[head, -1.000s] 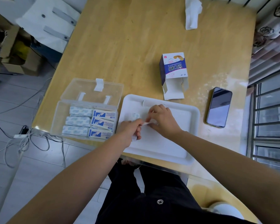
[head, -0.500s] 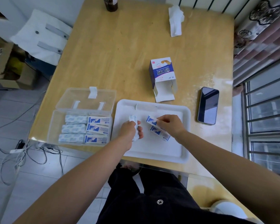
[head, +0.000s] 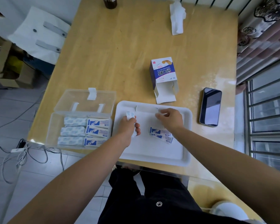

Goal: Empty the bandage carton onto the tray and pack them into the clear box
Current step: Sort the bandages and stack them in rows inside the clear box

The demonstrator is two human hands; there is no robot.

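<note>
1. On the white tray (head: 152, 156) we see two blue-and-white bandages (head: 160, 133) lying flat and touching each other, just on the near side of our right grip.
2. Our left grip (head: 129, 126) clasps a small stack (head: 130, 115) of bandages, held on end over the tray's left part.
3. Our right grip (head: 170, 118) curls its fingertips at the end of a pale strip (head: 145, 109) by the far rim. We cannot tell whether the strip is pinched.
4. Left of the tray, the clear box (head: 52, 126) stands open, holding packed rows (head: 86, 131) of bandages.
5. Beyond the tray, the bandage carton (head: 163, 73) lies on the desk (head: 128, 54) with its open flaps towards us.
6. A phone (head: 210, 107) lies to the right of the tray.
</note>
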